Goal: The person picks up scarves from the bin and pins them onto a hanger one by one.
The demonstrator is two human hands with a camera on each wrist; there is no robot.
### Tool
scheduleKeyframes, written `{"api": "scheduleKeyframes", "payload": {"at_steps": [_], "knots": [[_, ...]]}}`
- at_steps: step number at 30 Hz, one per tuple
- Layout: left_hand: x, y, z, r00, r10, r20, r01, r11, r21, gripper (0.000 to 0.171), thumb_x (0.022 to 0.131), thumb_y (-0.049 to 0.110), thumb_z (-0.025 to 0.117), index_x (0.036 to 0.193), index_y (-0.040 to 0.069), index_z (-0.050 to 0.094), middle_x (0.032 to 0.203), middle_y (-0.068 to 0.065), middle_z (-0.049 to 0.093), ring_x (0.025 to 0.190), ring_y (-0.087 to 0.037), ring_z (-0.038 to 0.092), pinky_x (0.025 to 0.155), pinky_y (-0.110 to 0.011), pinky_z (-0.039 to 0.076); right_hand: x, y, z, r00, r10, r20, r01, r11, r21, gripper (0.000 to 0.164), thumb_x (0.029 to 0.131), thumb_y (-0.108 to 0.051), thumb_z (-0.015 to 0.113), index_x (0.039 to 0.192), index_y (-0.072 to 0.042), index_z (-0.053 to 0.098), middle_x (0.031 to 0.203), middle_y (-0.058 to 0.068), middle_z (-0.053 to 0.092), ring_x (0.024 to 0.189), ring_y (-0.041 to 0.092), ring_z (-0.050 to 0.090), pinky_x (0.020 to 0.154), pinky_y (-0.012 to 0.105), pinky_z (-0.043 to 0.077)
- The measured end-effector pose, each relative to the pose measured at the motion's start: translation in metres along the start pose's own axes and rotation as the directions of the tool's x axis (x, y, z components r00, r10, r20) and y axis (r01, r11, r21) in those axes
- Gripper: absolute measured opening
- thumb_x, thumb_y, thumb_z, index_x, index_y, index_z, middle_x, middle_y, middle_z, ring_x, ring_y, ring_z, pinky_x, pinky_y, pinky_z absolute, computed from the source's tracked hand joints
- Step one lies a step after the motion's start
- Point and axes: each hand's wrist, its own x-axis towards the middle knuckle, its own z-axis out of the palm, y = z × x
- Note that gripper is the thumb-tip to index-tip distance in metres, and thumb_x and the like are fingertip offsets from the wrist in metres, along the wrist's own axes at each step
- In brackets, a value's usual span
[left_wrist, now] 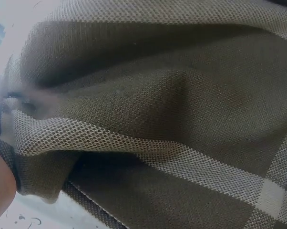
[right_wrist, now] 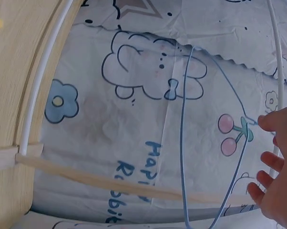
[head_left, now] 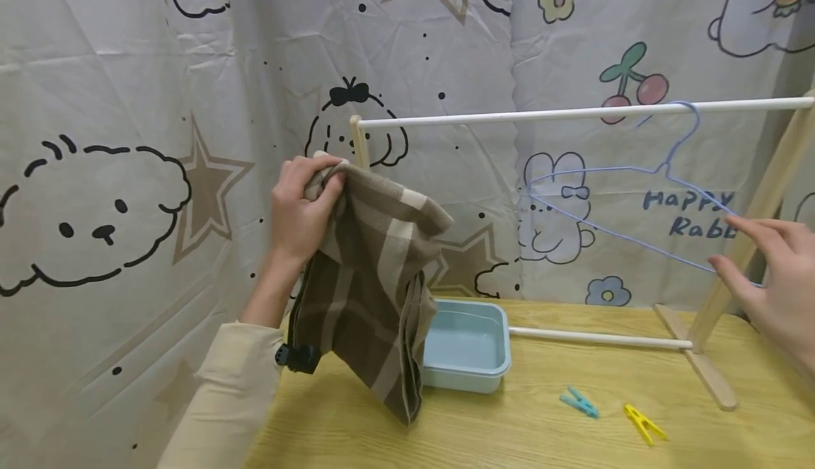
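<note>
My left hand pinches the top of a brown and beige plaid cloth between thumb and fingers. The cloth hangs folded below it, and its weave fills most of the left wrist view. At the right, a thin blue wire hanger hangs by its hook from a white rod. Beside the hanger's right end is my right hand, its thumb and index finger spread apart with the fingertips right at the wire. In the right wrist view, its fingers are parted close to the hanger's neck.
A light blue plastic basin stands on the wooden table, partly behind the cloth. A blue clothespin and a yellow clothespin lie front right. The rack has a wooden post and a lower white bar; a printed curtain hangs behind.
</note>
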Motion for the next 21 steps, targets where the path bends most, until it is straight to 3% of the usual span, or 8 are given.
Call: {"api": "scheduleKeyframes", "payload": {"at_steps": [2,4,10,15,21], "knots": [[-0.004,0.0,0.0,1.0,-0.028,-0.007,0.028,1.0,-0.01,0.016,0.091,0.012,0.072,0.105,0.006,0.074,0.095,-0.013,0.07,0.085,-0.026,0.052,0.078,-0.028,0.036,0.0,0.007,-0.001,1.0,0.024,-0.009,-0.024,1.0,0.013,0.097,0.091,-0.079,0.031,0.136,0.003,0.054,0.123,0.037,0.05,0.114,0.052,0.042,0.112,0.033,0.026],[-0.007,0.0,0.001,0.999,-0.04,-0.005,0.04,0.999,-0.013,0.016,0.091,0.012,0.072,0.106,0.007,0.074,0.094,-0.013,0.07,0.084,-0.026,0.052,0.077,-0.027,0.036,0.0,0.014,-0.003,0.999,0.037,-0.017,-0.037,0.999,0.02,0.095,0.092,-0.076,0.031,0.137,0.005,0.053,0.126,0.037,0.049,0.118,0.051,0.042,0.114,0.028,0.021],[-0.013,0.003,0.003,0.999,-0.029,0.014,0.029,0.999,-0.02,0.014,0.09,0.009,0.073,0.104,0.007,0.075,0.093,-0.011,0.07,0.084,-0.026,0.053,0.078,-0.029,0.036,-0.002,0.036,-0.002,0.996,0.073,-0.042,-0.071,0.997,0.034,0.091,0.093,-0.074,0.036,0.138,0.004,0.051,0.131,0.039,0.047,0.127,0.05,0.041,0.116,0.037,0.022],[-0.018,0.001,0.003,0.999,-0.013,0.034,0.014,1.0,-0.023,0.015,0.09,0.009,0.073,0.104,0.006,0.074,0.095,-0.012,0.071,0.085,-0.027,0.055,0.079,-0.03,0.037,-0.003,0.049,-0.003,0.995,0.053,-0.082,-0.051,0.998,0.027,0.094,0.09,-0.078,0.037,0.139,0.002,0.052,0.13,0.039,0.05,0.131,0.048,0.043,0.117,0.038,0.024],[-0.025,0.001,0.003,0.995,-0.068,0.07,0.069,0.998,-0.015,0.016,0.09,0.011,0.074,0.106,0.008,0.074,0.098,-0.01,0.072,0.089,-0.025,0.055,0.08,-0.029,0.038,-0.005,0.057,0.0,0.993,0.023,-0.117,-0.018,0.999,0.045,0.09,0.091,-0.075,0.041,0.138,0.001,0.053,0.132,0.038,0.053,0.134,0.045,0.045,0.119,0.041,0.026]]}}
